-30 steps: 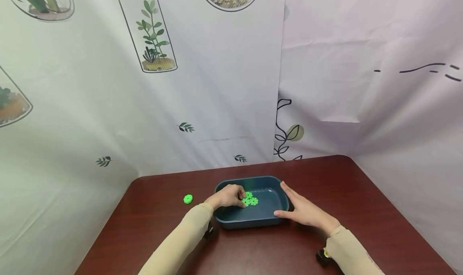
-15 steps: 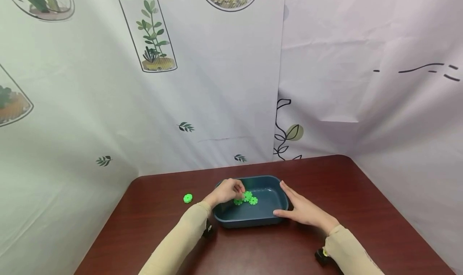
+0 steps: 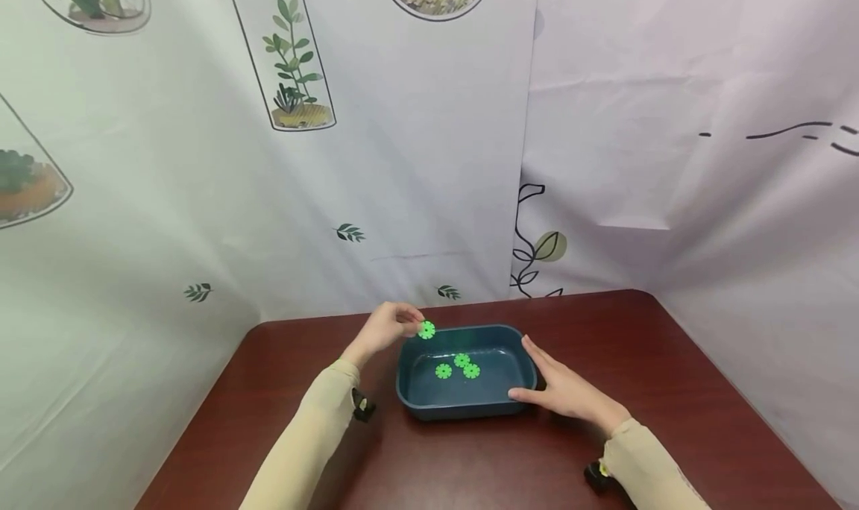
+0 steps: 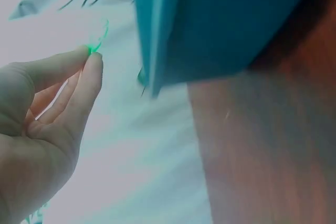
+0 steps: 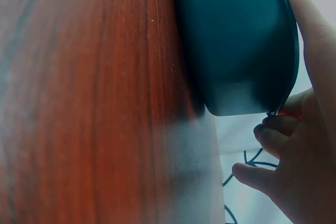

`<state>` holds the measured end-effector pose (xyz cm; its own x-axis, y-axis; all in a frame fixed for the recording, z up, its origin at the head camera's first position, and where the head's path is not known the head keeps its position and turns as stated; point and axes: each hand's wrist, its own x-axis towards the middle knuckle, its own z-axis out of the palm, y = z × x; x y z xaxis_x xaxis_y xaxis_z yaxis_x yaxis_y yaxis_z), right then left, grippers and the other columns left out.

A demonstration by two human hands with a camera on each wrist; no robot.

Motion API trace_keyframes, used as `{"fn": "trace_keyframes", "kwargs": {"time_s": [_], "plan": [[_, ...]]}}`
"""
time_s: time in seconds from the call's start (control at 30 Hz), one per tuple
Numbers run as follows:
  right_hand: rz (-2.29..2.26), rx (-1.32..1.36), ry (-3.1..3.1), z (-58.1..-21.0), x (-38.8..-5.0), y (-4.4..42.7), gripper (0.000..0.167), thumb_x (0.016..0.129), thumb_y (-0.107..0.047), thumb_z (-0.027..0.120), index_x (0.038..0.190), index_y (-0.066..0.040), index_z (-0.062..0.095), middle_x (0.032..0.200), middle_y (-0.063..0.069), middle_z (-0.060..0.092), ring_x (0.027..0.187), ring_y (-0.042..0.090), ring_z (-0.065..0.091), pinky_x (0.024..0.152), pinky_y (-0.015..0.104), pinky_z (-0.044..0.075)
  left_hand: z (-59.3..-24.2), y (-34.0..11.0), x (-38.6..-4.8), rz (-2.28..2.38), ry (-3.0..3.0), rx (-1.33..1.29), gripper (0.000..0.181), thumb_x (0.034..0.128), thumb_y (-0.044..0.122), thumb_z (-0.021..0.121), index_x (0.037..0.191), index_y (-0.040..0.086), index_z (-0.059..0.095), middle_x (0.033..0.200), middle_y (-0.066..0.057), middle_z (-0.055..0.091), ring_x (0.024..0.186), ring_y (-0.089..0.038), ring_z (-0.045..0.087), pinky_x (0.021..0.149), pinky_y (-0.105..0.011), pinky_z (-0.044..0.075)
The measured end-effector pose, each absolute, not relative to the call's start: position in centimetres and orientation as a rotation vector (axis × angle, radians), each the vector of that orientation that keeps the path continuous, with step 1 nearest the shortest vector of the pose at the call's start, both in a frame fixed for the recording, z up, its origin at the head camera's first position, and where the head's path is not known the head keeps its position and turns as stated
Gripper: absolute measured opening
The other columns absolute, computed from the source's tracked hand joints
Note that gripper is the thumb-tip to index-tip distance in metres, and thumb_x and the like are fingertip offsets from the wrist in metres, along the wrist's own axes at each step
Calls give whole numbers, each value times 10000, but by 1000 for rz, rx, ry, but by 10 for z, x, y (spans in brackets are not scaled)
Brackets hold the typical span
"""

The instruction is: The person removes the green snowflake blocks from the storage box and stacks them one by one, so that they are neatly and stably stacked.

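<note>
Thumb and fingers of my left hand point(image 3: 384, 329) pinch a bright green notched plastic disc point(image 3: 426, 330), flower-like with a small centre hole. It is held up at the back left rim of a dark blue rectangular basin point(image 3: 463, 406). In the left wrist view the disc point(image 4: 100, 43) appears nearly edge-on at the fingertips. Three similar green discs point(image 3: 444, 371) lie on the basin floor. My right hand point(image 3: 569, 392) rests on the basin's right end, thumb and index finger stretched apart along the rim. Its other fingers point(image 5: 273, 139) are beside the outer wall in the right wrist view.
The basin stands on a dark red-brown wooden table point(image 3: 463, 465). White cloth point(image 3: 429, 159) printed with plants hangs behind and at both sides. A black wrist device point(image 3: 363, 405) hangs under the left sleeve, another point(image 3: 596, 477) under the right.
My left hand has come up out of the basin toward the back left, with a green disc pinched. Green discs on the table at left are now hidden by that arm. The right hand stays put.
</note>
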<state>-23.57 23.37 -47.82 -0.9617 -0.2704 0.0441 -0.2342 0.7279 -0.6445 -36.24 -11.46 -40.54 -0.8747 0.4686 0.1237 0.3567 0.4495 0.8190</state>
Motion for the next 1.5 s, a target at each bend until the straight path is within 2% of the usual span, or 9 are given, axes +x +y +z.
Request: {"fn": "trace_keyframes", "kwargs": {"time_s": [0.23, 0.53, 0.77, 0.97, 1.2, 1.5], "plan": [[-1070, -399, 2853, -479, -235, 233, 1094, 851, -648, 693, 1637, -166, 105, 1676, 131, 119, 1484, 420, 240, 1093, 658, 311, -390, -158, -360, 1414, 2705, 685, 145, 933, 114, 726, 1066, 60, 751, 1008, -83, 735, 911, -249, 709, 828, -437, 570], [-1080, -402, 2849, -479, -235, 234, 1097, 847, -659, 689, 1637, -171, 104, 1676, 121, 125, 1489, 410, 234, 1103, 648, 304, -393, -203, -355, 1441, 2772, 548, 179, 950, 134, 711, 1096, 35, 739, 1050, -116, 725, 973, -368, 697, 820, -404, 577], [-1084, -405, 2848, -481, -234, 233, 1095, 849, -655, 688, 1637, -168, 103, 1675, 129, 132, 1487, 411, 236, 1101, 648, 309, -402, -227, -353, 1407, 2832, 440, 190, 957, 134, 697, 1112, 29, 731, 1071, -128, 720, 967, -360, 703, 858, -504, 552], [-1089, -430, 2849, -478, -235, 234, 1111, 839, -675, 684, 1637, -164, 103, 1675, 125, 128, 1490, 408, 228, 1104, 650, 302, -420, -242, -350, 1316, 2893, 351, 172, 974, 110, 658, 1104, 20, 726, 1024, -126, 726, 921, -311, 711, 821, -488, 558], [-1046, -440, 2873, -476, -237, 236, 1115, 840, -693, 668, 1637, -159, 97, 1675, 127, 125, 1489, 405, 233, 1104, 644, 307, -442, -250, -349, 1382, 2843, 260, 157, 975, 32, 623, 1082, -42, 711, 1030, -171, 707, 911, -311, 711, 840, -501, 566], [-1068, -430, 2865, -479, -237, 235, 1118, 832, -701, 670, 1638, -175, 99, 1677, 119, 122, 1490, 397, 236, 1103, 645, 308, -456, -249, -352, 1375, 2831, 259, 134, 943, -19, 643, 1039, -81, 714, 998, -198, 710, 864, -295, 726, 768, -408, 594]]}}
